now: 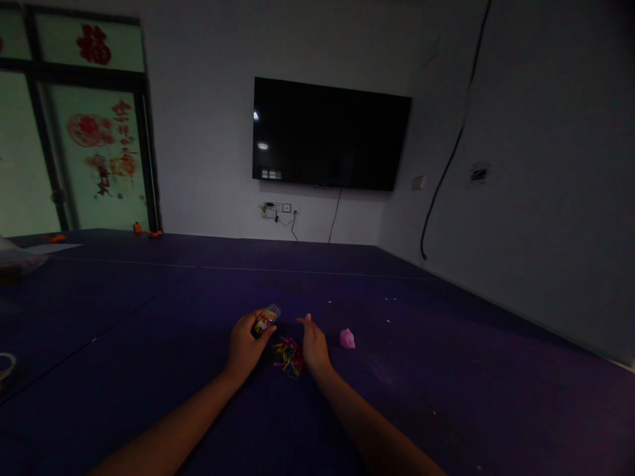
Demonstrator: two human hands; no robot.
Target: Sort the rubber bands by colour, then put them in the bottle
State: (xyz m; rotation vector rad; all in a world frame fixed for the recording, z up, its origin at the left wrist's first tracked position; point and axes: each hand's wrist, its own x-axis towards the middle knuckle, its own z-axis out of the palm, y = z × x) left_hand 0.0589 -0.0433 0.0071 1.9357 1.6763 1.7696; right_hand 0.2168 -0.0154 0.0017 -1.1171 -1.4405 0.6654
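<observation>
My left hand (245, 345) is closed around a small clear jar (266, 320) with a dark, printed label. The jar leans to the right, its mouth end up, and something yellowish shows inside. Just below and right of it, a loose heap of thin multicoloured bands or strips (289, 357) lies on the purple surface. My right hand (314, 344) rests along the right side of this heap, fingers stretched out and partly hidden, with nothing visible in it. A small pink, knobbly object (346, 338) sits a little to the right of that hand.
The purple surface (198, 311) has seams and scattered white specks. Far left are a plastic bag (17, 258), orange items (155, 233) and a white ring-shaped rim (6, 362). A television (330, 135) hangs on the back wall; a black cable (449, 162) runs down the right wall.
</observation>
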